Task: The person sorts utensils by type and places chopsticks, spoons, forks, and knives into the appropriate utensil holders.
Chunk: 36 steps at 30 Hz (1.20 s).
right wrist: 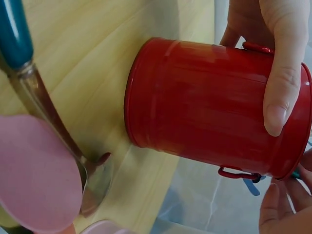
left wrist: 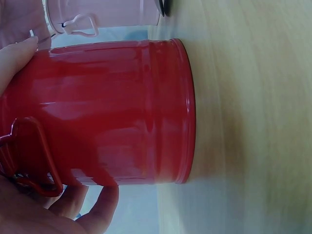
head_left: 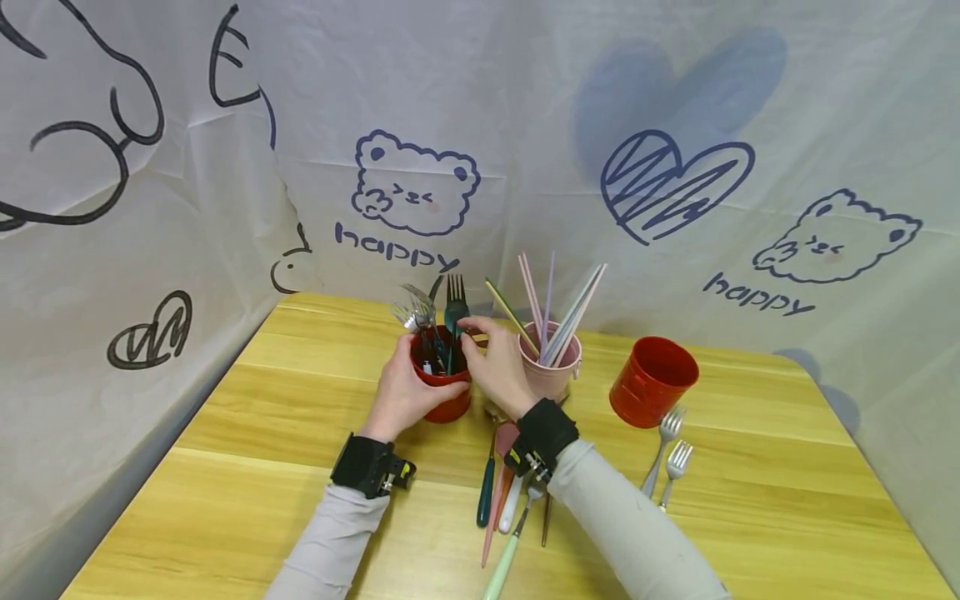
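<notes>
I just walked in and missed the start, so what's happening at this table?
A person's left hand grips a red bucket of cutlery while the right hand pinches a dark green fork, tines up, in it. To the right are a pink bucket of thin sticks and a second red bucket, with two silver forks lying near it. More cutlery lies on the table.
</notes>
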Each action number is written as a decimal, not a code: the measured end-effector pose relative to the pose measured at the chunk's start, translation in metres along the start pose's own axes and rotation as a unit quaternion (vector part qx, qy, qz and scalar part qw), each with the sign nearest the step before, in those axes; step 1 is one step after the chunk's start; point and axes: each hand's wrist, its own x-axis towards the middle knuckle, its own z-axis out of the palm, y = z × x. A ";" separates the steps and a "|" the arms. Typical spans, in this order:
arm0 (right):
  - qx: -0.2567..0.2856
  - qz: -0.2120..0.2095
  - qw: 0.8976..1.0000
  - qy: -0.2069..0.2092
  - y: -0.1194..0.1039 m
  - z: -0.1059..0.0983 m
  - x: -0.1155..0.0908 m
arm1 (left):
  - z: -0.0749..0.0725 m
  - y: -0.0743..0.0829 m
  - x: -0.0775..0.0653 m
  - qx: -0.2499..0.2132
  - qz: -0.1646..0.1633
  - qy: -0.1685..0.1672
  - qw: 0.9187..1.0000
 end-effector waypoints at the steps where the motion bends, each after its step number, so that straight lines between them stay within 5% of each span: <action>1: -0.002 -0.007 1.000 0.006 0.000 0.000 0.000 | 0.000 0.000 0.000 0.000 -0.001 0.000 1.000; 10: 0.062 -0.056 0.994 0.064 -0.004 0.000 -0.002 | -0.001 0.000 -0.001 0.007 0.002 0.006 1.000; 20: 0.107 -0.064 0.985 0.119 -0.008 -0.001 -0.003 | -0.001 0.001 -0.002 0.000 0.003 0.002 1.000; 36: 0.217 -0.073 0.963 0.144 -0.017 -0.030 -0.003 | -0.002 0.000 -0.002 0.009 0.007 0.010 1.000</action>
